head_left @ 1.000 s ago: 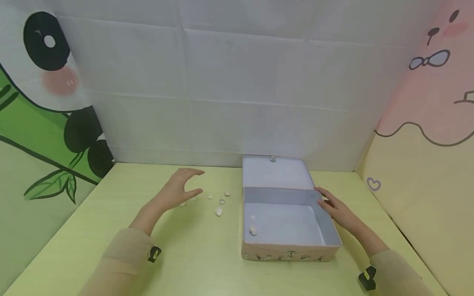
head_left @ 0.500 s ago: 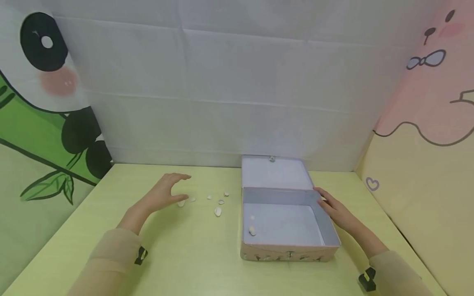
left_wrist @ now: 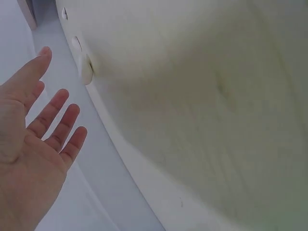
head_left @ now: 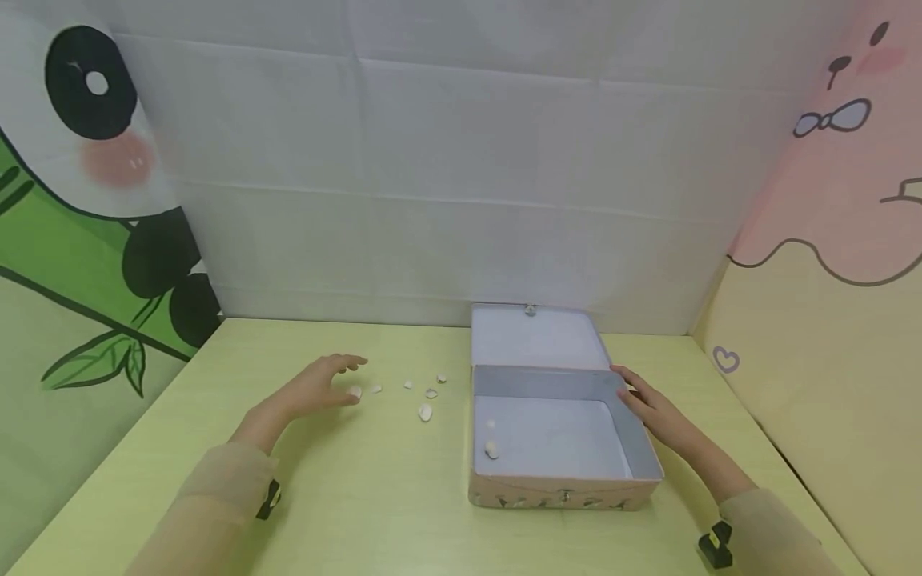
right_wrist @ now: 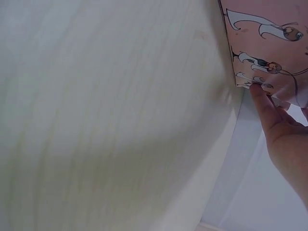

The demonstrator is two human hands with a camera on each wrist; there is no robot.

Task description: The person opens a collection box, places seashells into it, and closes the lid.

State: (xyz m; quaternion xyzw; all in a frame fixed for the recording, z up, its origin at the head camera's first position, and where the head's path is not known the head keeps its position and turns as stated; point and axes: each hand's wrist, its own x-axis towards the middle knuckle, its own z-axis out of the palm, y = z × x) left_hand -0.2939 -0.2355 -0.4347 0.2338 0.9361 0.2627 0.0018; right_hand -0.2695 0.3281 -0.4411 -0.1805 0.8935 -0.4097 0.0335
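Observation:
My left hand (head_left: 310,392) hovers over the left of the table, thumb and fingers spread apart with nothing held. Close to its thumb tip lies a small white seashell (head_left: 355,392); in the left wrist view a white shell (left_wrist: 85,70) shows beyond the fingers. Several more shells lie to the right, among them a larger one (head_left: 426,413). An opened tin box (head_left: 565,492) with a pale inside and pink patterned outside stands right of centre. One shell (head_left: 492,450) rests inside, with a smaller pale piece (head_left: 491,424) near it. My right hand (head_left: 663,416) grips the box's right wall near the back corner.
The box's lid (head_left: 536,336) leans back towards the white cloth wall (head_left: 461,200). Printed side panels (head_left: 828,360) bound the pale yellow table (head_left: 374,496) at left and right.
My left hand has moved left and a little down, coming close to the leftmost shell, its fingers still spread. The right hand has stayed on the box.

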